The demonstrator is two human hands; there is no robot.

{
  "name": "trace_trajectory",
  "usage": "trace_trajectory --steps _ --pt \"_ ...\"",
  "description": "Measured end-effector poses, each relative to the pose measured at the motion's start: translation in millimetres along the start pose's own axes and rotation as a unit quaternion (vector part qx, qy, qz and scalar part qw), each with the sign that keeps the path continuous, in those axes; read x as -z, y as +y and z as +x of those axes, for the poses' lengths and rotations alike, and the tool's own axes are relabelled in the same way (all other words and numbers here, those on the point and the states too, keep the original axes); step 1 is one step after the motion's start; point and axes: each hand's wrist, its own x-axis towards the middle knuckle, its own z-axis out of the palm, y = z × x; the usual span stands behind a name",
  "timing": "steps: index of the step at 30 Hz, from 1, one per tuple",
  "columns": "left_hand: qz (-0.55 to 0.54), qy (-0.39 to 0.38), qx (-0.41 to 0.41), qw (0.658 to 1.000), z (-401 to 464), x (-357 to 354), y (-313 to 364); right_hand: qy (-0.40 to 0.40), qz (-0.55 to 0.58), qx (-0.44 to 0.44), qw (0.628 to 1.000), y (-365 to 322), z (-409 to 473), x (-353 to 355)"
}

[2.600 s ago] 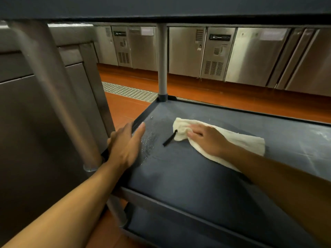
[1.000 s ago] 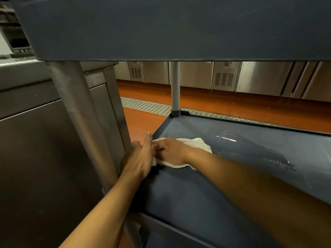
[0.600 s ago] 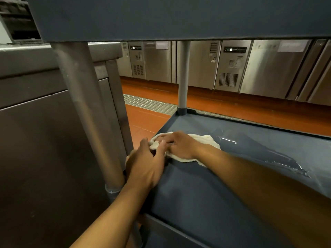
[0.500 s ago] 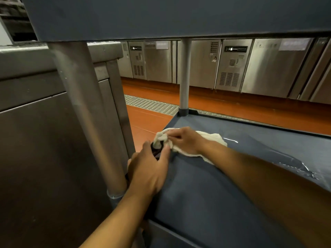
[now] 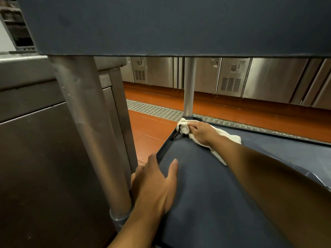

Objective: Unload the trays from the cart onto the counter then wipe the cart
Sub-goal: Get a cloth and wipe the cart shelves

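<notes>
Cart (image 5: 206, 203): dark grey plastic shelf with a raised rim, a second shelf overhead, round metal posts at the corners; wet sheen at the right edge. Cloth (image 5: 222, 138): white, crumpled, lying on the shelf at its far left corner, beside the far post (image 5: 188, 97). Right hand (image 5: 200, 132): arm stretched across the shelf, fingers curled around the cloth's bunched end, pressing it into the corner. Left hand (image 5: 155, 183): fingers straight and spread, flat on the shelf's left rim, holding nothing. Surroundings: steel cabinet at left, orange floor (image 5: 152, 129) with a metal drain grate, steel refrigerator units along the far wall.
</notes>
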Motion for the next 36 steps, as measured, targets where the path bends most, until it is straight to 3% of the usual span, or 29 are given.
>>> trace_trajectory --steps 8,15,26,32,36 --pt "0.035 -0.011 0.006 0.999 -3.1 2.4 2.6 0.005 -0.035 -0.026 0.999 3.7 -12.5 10.1" --pt "0.065 0.006 -0.009 0.998 -2.7 -4.4 4.2 -0.081 -0.124 -0.044 0.988 37.5 -45.9 59.0" --pt "0.100 0.029 -0.053 0.993 1.2 -6.9 2.7 0.005 -0.047 -0.113 0.993 86.4 -144.1 107.0" --pt "0.114 0.033 -0.081 0.990 -1.0 -3.3 0.9 -0.009 -0.048 -0.074 0.996 58.4 -183.7 93.0" --pt "0.084 0.030 -0.088 0.992 -3.2 3.1 6.6 -0.018 0.051 0.027 0.998 -0.2 -217.0 62.4"
